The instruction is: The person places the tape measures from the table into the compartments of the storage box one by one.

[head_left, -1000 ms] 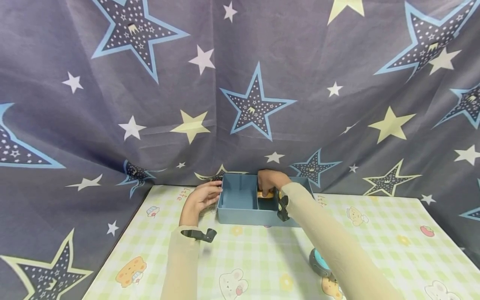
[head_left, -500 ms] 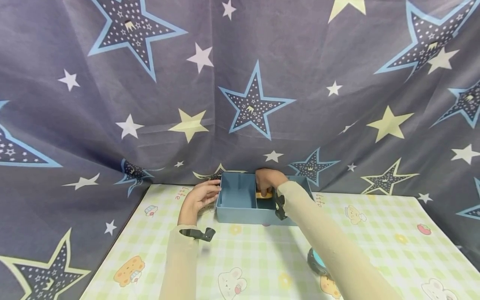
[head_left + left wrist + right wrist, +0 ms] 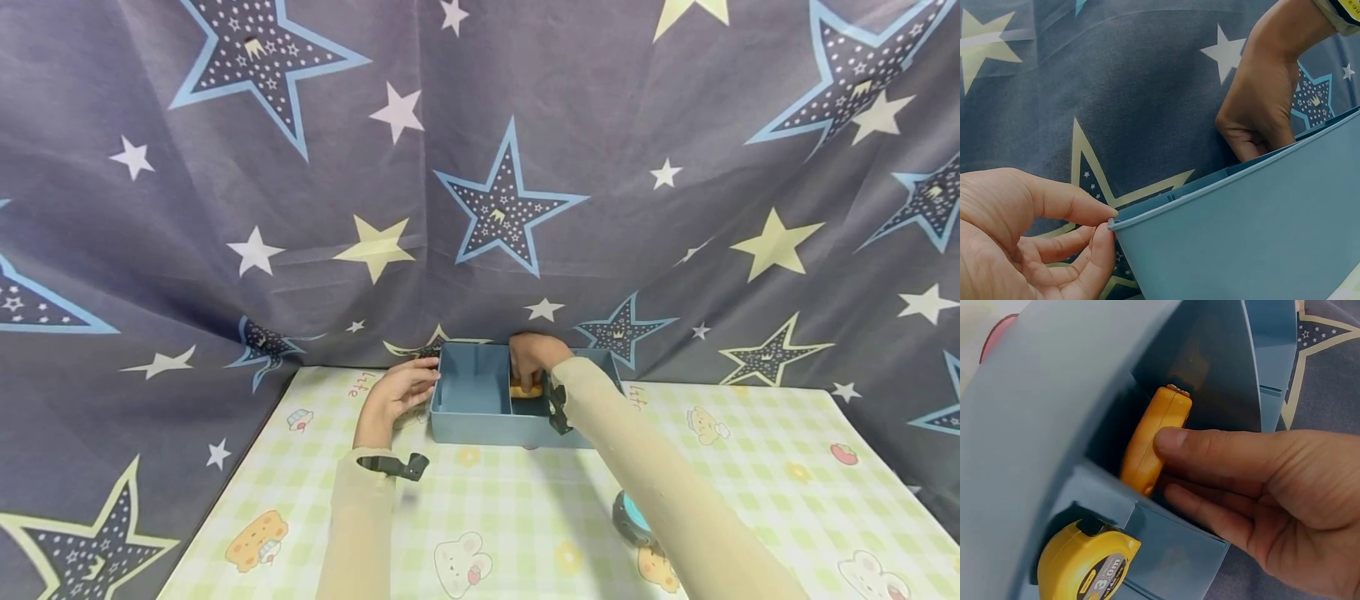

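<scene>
A blue-grey divided box stands at the back of the table. My left hand is at its left end; in the left wrist view the thumb and index finger pinch the rim's corner. My right hand reaches down into the middle compartment. There it grips an orange, elongated tool with a seam along its body and a small metal piece at one end. The thumb lies on its near side, and the other fingers are partly hidden behind it. A yellow tape measure lies in the neighbouring compartment.
The box's larger left compartment shows its bare floor. A dark grey and turquoise round object lies on the checked tablecloth, partly covered by the right sleeve. A star-patterned curtain hangs right behind the box.
The head view has drifted slightly, so everything sits a little further left and up. Both hands keep their places at the box, and the orange tool stays in the right hand.
</scene>
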Demonstrator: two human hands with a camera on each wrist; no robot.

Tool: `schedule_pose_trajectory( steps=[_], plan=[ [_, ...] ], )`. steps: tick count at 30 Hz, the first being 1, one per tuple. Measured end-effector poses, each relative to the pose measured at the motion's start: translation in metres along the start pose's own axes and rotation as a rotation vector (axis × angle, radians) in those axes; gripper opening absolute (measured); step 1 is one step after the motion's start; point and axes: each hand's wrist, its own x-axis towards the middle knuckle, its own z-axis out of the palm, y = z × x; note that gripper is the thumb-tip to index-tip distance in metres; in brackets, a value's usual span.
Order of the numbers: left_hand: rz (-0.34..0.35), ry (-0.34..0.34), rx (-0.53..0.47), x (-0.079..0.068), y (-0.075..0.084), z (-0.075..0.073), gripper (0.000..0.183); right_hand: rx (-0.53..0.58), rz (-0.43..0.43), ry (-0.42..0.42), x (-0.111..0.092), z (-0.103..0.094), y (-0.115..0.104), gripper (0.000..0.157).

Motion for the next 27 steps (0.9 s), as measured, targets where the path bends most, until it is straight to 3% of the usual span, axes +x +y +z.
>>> schedule_pose_trajectory(
  steps=[10, 27],
  plan=[
    [-0.001, 0.003, 0.028, -0.0025, -0.0002, 0.0018, 0.054, -0.048, -0.043, 0.047, -0.0009, 0.0042, 0.0009, 0.016],
    [-0.009, 0.011, -0.007, 0.0001, -0.0003, -0.0004, 0.056, -0.096, -0.037, 0.032, -0.0054, 0.0043, -0.0031, 0.019]
  ],
)
